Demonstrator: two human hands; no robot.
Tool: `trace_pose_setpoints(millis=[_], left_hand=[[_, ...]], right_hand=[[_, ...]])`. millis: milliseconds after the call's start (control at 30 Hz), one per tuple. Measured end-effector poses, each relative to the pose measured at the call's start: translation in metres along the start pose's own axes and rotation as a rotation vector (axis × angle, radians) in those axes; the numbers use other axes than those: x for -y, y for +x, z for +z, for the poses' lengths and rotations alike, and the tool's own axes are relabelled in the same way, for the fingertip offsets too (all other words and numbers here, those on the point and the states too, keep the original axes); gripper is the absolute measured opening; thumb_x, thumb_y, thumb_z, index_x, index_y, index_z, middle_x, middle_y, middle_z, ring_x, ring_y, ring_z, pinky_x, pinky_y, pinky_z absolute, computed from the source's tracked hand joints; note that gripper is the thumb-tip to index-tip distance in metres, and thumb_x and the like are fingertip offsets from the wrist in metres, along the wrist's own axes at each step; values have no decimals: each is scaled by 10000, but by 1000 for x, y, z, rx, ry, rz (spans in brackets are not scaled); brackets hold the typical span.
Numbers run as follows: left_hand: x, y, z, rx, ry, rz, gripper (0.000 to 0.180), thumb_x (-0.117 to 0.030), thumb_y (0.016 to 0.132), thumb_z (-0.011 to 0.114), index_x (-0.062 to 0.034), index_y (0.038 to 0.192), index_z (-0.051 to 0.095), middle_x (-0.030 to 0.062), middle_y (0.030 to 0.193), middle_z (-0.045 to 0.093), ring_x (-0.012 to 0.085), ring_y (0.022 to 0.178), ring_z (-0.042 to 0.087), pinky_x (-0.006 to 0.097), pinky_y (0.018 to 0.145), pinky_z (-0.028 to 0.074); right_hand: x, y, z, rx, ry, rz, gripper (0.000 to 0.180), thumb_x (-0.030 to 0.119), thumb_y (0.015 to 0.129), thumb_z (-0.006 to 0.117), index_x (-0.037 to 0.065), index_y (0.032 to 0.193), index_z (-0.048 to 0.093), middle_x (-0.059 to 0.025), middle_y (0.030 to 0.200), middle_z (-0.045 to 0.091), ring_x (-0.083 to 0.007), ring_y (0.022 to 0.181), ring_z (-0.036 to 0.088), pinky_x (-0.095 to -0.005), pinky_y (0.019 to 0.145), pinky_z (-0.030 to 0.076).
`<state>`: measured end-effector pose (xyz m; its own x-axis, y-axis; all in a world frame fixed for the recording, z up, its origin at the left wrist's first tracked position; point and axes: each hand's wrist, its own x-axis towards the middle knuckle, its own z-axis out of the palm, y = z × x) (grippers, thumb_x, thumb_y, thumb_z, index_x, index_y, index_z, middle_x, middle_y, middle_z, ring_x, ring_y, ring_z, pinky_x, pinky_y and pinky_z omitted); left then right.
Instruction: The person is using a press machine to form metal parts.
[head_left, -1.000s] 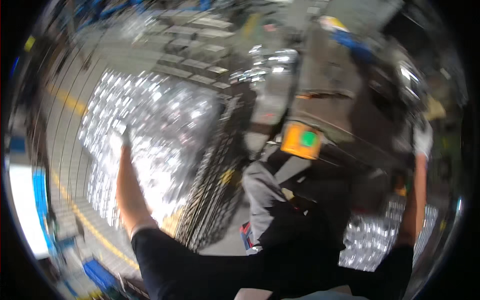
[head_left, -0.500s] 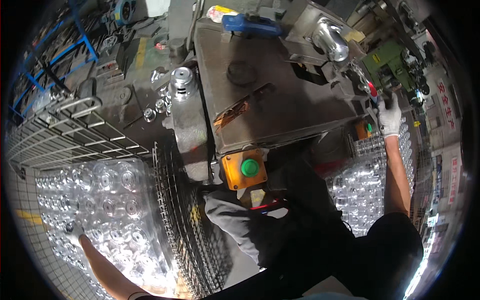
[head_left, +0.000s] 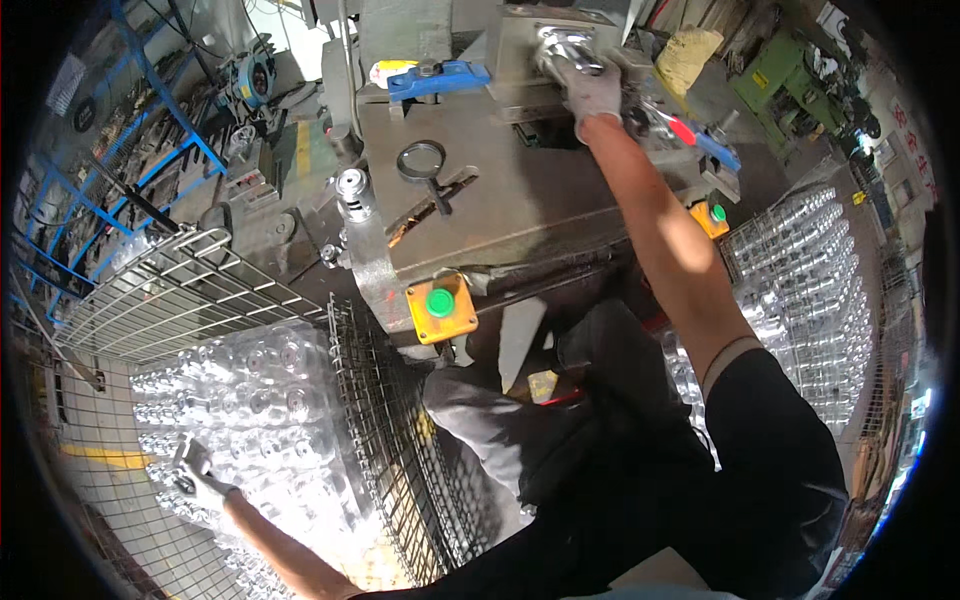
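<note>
While the shiny metal part [head_left: 565, 40], upper centre, long axis slanting down rightward, is touched from below by the nearer right hand [head_left: 595, 93], neither its closure nor that of the left hand [head_left: 205, 483], lower left, can be told.

This is a metalworking workshop or factory floor — the sort with heavy machinery. A worn steel machine table [head_left: 540, 195] carries yellow boxes [head_left: 425, 318] with green push buttons at its front edge, and a green machine [head_left: 785, 85] stands beyond it. Mesh wire cages [head_left: 375, 430] hold rows of shiny metal parts [head_left: 285, 402], blue metal racking [head_left: 207, 150] stands behind, and yellow lines [head_left: 105, 457] mark the grey floor.
</note>
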<state>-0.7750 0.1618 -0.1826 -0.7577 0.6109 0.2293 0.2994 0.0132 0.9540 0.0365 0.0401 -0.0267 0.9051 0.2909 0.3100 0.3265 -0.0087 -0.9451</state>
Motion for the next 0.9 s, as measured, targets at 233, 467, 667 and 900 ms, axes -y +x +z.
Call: trace_pose_setpoints(millis=[233,467,667,900], left_hand=[[-83,-161,-35,356,-482,-120,681,-121,776,589,-150,1381,275,214,1186,486,301,1025,540,407,860,485],[-91,-255,-38,519,-746,-169,486,-310,871,563,-92,1283,425,135,1232,489,260,1108,482,389,908,419],[-107,-312,-30,802,-927,-243,461,-317,899,537,-51,1261,434,142,1236,487,254,1138,461,388,992,353],[-141,-367,-28,1148,-585,-256,553,-347,870,584,-23,1286,417,133,1306,466,265,1160,465,427,1025,328]], right_hand=[[-9,-6,6,-195,176,-40,817,308,666,788,-14,1275,349,-158,1144,559,-245,1034,554,-312,915,428],[2,-6,7,-180,176,51,550,174,666,766,9,1101,474,-51,991,597,-153,839,571,-295,720,474],[13,-122,-35,-97,350,-162,555,78,684,759,34,1132,434,-94,1086,538,-163,990,530,-307,833,475],[9,-184,-135,222,621,-155,789,-97,672,709,101,1304,281,-85,1200,456,-184,1066,521,-330,905,474]])
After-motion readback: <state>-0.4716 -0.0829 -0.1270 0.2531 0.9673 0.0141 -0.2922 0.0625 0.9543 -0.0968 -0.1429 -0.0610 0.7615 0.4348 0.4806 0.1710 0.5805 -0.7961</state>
